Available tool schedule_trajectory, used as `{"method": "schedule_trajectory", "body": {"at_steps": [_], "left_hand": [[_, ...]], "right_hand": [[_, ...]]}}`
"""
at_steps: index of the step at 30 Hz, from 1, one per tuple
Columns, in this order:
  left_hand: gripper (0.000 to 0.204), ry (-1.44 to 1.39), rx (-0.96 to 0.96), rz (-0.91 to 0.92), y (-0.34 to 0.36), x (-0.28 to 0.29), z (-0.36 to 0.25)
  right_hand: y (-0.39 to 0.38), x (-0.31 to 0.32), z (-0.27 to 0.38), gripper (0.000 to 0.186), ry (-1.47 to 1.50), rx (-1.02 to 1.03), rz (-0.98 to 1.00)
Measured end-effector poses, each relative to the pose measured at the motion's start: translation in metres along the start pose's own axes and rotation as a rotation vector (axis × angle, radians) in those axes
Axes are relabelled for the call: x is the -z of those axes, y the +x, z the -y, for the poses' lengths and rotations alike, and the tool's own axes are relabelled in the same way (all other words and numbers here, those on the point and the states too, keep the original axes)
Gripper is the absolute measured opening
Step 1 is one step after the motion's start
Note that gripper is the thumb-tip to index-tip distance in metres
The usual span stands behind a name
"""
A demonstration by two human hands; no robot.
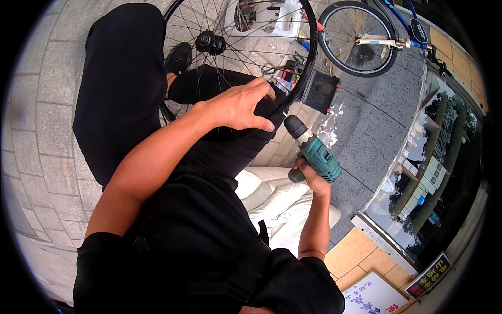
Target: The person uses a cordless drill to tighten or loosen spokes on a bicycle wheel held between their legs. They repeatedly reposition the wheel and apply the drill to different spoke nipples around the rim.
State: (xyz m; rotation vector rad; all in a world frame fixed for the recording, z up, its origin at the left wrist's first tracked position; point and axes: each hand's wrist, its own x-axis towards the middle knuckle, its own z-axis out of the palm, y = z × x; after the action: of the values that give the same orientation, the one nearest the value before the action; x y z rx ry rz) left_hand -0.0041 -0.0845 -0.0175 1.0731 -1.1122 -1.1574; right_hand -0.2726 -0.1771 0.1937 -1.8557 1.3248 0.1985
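Observation:
A spoked bicycle wheel [312,57] with a black rim rests across my lap and leg, its black hub [210,43] towards the far side. My left hand [240,106] is over the spokes near the rim, thumb and forefinger apart. Whether its fingertips touch a spoke I cannot tell. My right hand [315,181] grips a teal and black cordless drill [320,157] by its handle. The drill's chuck points at the near right part of the rim, and a thin bit at its front meets or nearly meets the rim.
A white open bin [288,22] with parts stands beyond the wheel. Hand tools and a black tray [320,92] lie on the ground. At the back right is a blue and white bicycle [384,42]. A glass window [436,162] and a whiteboard [374,294] are on the right.

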Motion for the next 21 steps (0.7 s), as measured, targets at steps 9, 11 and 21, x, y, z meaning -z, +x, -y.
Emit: {"method": "schedule_trajectory", "body": {"at_steps": [9,11,21], "left_hand": [[0.077,0.005,0.014,0.012,-0.001,0.004,-0.005],[0.080,-0.039,-0.004,-0.020,-0.004,0.003,-0.004],[0.074,0.454,-0.238,-0.259,-0.044,0.003,-0.007]], "right_hand": [[0.000,-0.002,0.001,0.034,0.013,-0.012,0.018],[0.000,-0.003,0.003,0.035,0.008,0.008,0.011],[0.004,-0.021,0.016,0.034,0.033,0.127,-0.032]]}}
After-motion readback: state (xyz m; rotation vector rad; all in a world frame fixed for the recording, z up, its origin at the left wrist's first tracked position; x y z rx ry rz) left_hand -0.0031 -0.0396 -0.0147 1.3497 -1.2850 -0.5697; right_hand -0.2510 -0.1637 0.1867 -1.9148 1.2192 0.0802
